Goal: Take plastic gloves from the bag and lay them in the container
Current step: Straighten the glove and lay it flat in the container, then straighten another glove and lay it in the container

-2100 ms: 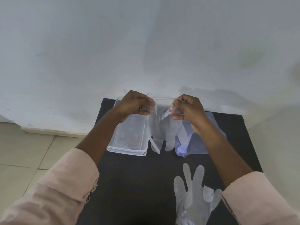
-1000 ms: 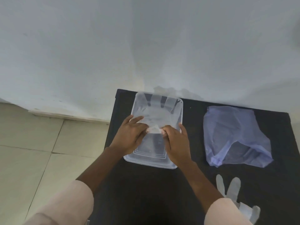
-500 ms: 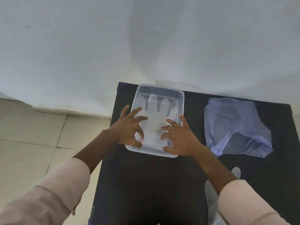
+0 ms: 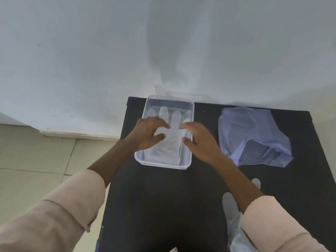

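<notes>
Both my hands were open, fingers spread, gripping nothing. My left hand and my right hand lay flat on the plastic glove, pressing it to the floor of the clear container, because so thin a film would likely curl or lift if left alone. The glove lay flat inside, its fingers pointing toward the far wall and its cuff near the near rim. My right palm overlapped the container's right rim; my left wrist crossed the left one. The container stood near the far left corner of the black table, close to the white wall. Well apart to the right sat the crumpled blue bag. Another glove lay at the near right, partly under my sleeve. The middle of the table was bare, giving room to draw back.
</notes>
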Available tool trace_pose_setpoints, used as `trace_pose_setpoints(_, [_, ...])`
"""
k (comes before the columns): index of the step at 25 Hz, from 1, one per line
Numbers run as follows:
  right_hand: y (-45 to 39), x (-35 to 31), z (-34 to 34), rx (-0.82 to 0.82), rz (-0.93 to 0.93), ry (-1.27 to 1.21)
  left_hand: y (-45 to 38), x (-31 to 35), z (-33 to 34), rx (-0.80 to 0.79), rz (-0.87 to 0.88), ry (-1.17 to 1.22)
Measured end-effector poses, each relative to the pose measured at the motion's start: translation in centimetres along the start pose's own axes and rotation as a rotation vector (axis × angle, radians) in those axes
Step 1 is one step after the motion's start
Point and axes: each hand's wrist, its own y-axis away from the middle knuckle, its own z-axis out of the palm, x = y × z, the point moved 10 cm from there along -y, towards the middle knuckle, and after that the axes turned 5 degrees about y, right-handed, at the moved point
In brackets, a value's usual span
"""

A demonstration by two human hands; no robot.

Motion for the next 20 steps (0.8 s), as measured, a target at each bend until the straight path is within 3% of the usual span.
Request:
trace_pose_setpoints(2, [2.1, 2.8, -2.7, 0.092, 0.219, -0.292, 0.1, 2.6, -1.2, 0.215, -0.068, 0.354])
trace_pose_setpoints(3, [2.8, 4.2, -2.6, 0.082, 0.337, -0.467, 0.1, 3.4, -1.0, 0.249, -0.113, 0.471])
trace_pose_setpoints(6, [7.3, 8.0, -4.9, 0.094, 0.52, -0.764, 0.2, 9.3, 4.1, 0.126, -0.211, 0.768])
trace_pose_setpoints(12, [20.3, 14.5, -6.8, 0.115, 0.666, -0.77, 4.2, 17.0, 16.8, -0.121, -0.362, 0.839])
trace_pose_setpoints(16, [27.1, 16.9, -4.9, 0.088, 0.752, -0.765, 7.1, 18.6, 21.8, -0.155, -0.413, 0.859])
trace_pose_setpoints(20, [33.9, 18.9, -2.5, -0.003, 0.789, -0.529, 11.4, 19.0, 27.5, -0.222, -0.499, 0.817])
